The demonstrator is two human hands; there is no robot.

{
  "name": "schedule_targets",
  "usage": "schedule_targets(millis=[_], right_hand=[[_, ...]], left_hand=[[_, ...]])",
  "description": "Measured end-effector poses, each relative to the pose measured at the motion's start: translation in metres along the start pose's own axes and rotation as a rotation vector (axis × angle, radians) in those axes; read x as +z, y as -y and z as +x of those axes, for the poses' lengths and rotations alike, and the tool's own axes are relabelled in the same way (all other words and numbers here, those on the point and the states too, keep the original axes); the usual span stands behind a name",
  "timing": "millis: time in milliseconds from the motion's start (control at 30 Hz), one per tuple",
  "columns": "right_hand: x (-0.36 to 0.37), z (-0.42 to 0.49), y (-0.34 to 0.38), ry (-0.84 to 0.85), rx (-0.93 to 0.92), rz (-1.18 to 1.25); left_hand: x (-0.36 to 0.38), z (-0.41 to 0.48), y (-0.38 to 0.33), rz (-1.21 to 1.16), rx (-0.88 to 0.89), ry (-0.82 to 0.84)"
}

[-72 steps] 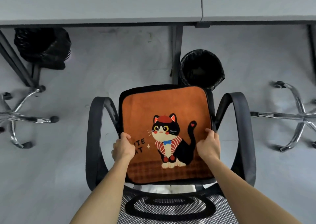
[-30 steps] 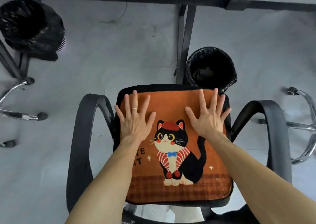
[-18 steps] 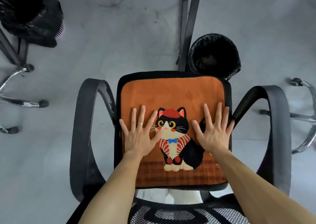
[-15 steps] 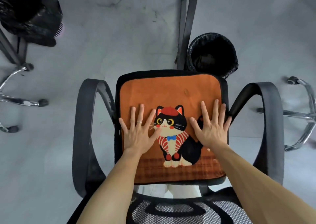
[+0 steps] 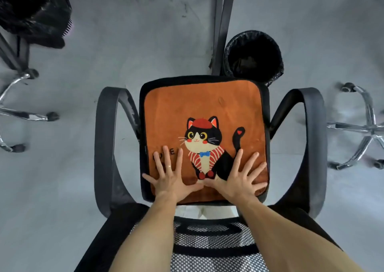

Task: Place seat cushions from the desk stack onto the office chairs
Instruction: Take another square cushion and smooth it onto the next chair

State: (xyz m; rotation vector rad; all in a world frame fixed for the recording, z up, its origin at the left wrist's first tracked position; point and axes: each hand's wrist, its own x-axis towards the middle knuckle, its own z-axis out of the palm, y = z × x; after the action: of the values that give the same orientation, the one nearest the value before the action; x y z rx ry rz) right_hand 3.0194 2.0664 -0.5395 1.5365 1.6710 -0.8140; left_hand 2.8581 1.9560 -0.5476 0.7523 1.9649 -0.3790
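Note:
An orange seat cushion (image 5: 199, 103) with a cartoon cat in a red beret lies flat on the seat of a black office chair (image 5: 106, 147) below me. My left hand (image 5: 169, 178) rests palm down on the cushion's near left part, fingers spread and straight. My right hand (image 5: 242, 178) lies the same way on the near right part, beside the cat's tail. The two thumbs almost meet. The chair's mesh backrest (image 5: 212, 242) is under my forearms.
A black-lined waste bin (image 5: 253, 55) stands just beyond the chair, next to a dark desk leg (image 5: 220, 26). Another bin with a black bag (image 5: 33, 12) is at far left. Chrome chair bases (image 5: 365, 126) stand on the right and on the left (image 5: 18, 113), on grey floor.
Both hands slid over the cushion toward its near edge and closer together. Earlier they gripped its sides, then flattened on it. The camera has tilted further down.

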Motion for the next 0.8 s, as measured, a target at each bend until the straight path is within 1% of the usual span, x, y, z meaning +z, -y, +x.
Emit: schedule_targets(millis=[67,200,300,500,633,700,767,800], right_hand=[[-0.003,0.002,-0.01,0.052,-0.037,-0.112],[-0.005,0.005,-0.015,0.076,-0.051,-0.167],[-0.004,0.007,-0.011,0.071,-0.032,-0.152],[-0.003,0.007,-0.005,0.052,-0.012,-0.167],[-0.018,-0.002,-0.003,0.068,-0.021,-0.189],[-0.028,-0.007,-0.004,0.028,-0.021,-0.174],[-0.039,-0.009,-0.006,-0.095,-0.021,-0.074],[-0.045,-0.01,-0.007,-0.17,-0.01,0.004]], left_hand=[[-0.003,0.003,0.007,0.089,0.041,0.068],[-0.006,0.007,0.018,0.22,0.097,0.129],[-0.006,0.008,0.027,0.292,0.11,0.118],[-0.004,0.009,0.025,0.325,0.093,0.088],[-0.015,-0.002,0.02,0.363,0.085,0.057],[-0.024,-0.009,0.019,0.4,0.091,0.019],[-0.036,-0.015,0.019,0.366,0.12,-0.054],[-0.041,-0.017,0.019,0.307,0.131,-0.129]])
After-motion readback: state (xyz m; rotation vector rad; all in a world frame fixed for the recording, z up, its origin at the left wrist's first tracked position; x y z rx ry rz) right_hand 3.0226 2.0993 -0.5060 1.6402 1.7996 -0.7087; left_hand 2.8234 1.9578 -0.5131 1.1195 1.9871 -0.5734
